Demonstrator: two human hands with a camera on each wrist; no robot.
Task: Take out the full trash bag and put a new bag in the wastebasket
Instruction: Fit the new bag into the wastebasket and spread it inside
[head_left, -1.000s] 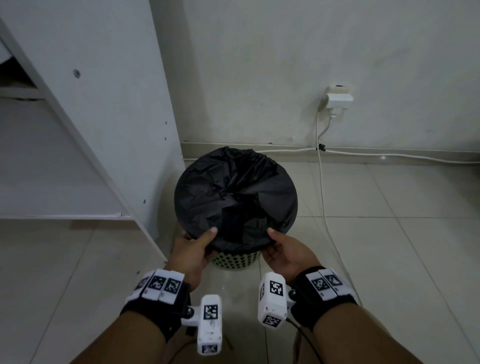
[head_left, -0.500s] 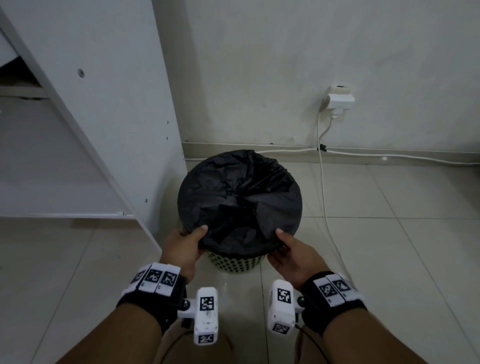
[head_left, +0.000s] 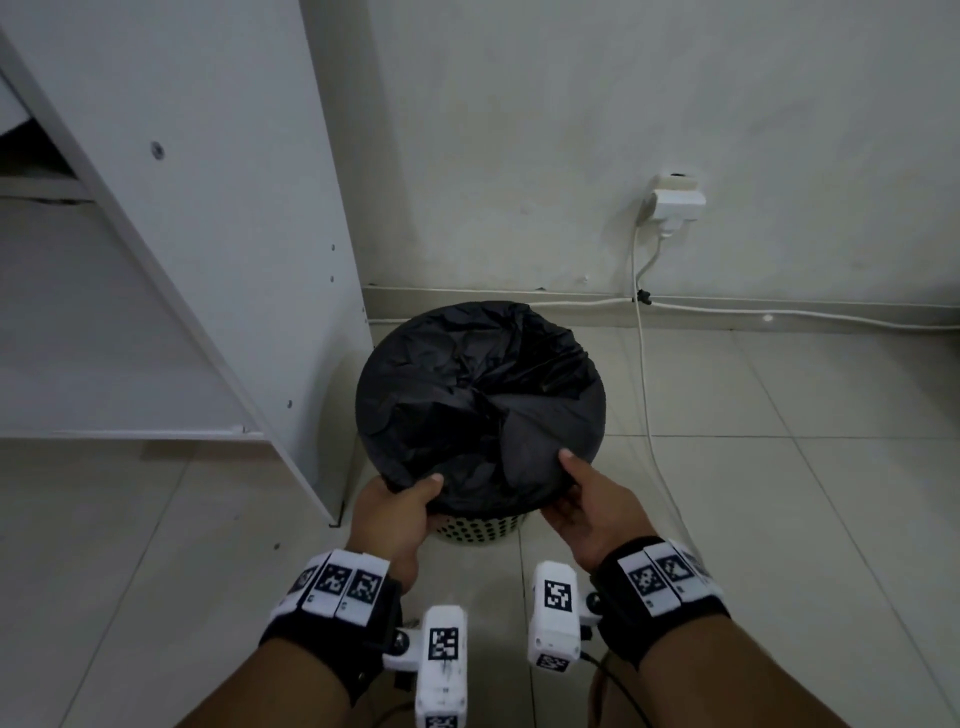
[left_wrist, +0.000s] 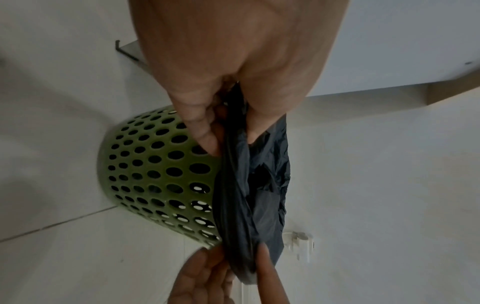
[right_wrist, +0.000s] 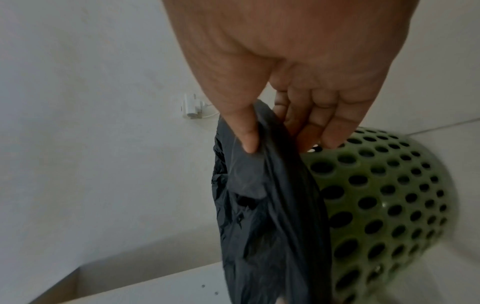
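Note:
A black trash bag (head_left: 478, 395) is stretched over the mouth of a green perforated wastebasket (head_left: 478, 529) that stands on the floor by the wall. My left hand (head_left: 400, 506) pinches the bag's near-left edge at the rim, thumb on top. My right hand (head_left: 582, 493) pinches the near-right edge the same way. In the left wrist view the left hand (left_wrist: 228, 131) holds the bag (left_wrist: 262, 185) against the wastebasket (left_wrist: 155, 174). In the right wrist view the right hand's thumb (right_wrist: 246, 135) presses the bag (right_wrist: 265, 205) beside the wastebasket (right_wrist: 376, 205).
A white cabinet panel (head_left: 218, 218) stands close on the basket's left. A wall socket with a plug (head_left: 675, 200) sits at the right, and its white cable (head_left: 647, 395) runs down across the tiled floor (head_left: 779, 519) past the basket.
Both hands have shifted slightly along the near rim, keeping hold of the bag's edge; the bag now lies flatter and tighter over the basket mouth. The head view has tilted a little.

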